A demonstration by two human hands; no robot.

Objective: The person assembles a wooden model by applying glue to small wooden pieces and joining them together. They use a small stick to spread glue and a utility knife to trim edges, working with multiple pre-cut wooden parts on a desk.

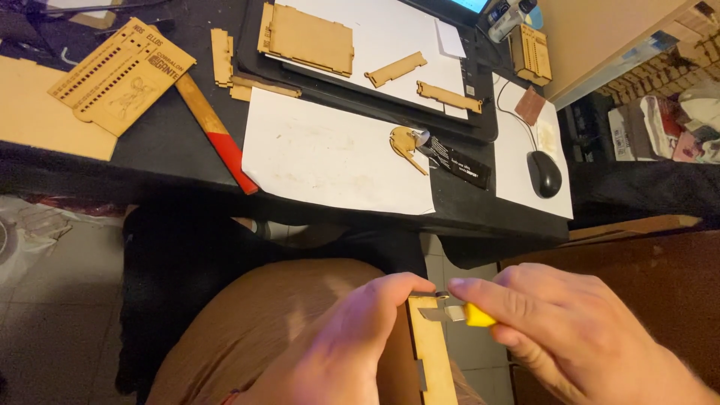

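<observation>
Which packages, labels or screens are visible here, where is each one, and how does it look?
Black sachet: desk middle, flat, oblong, white print.
Engraved wooden panel: desk's far left, tan, printed and perforated.
Screen: top edge, only a blue-lit corner shows.
Packages: far right, crumpled, whitish and pink.

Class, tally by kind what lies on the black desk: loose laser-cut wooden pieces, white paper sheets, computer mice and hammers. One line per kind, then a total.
Wooden pieces: 10
White paper sheets: 3
Computer mouse: 1
Hammer: 1
Total: 15
</observation>
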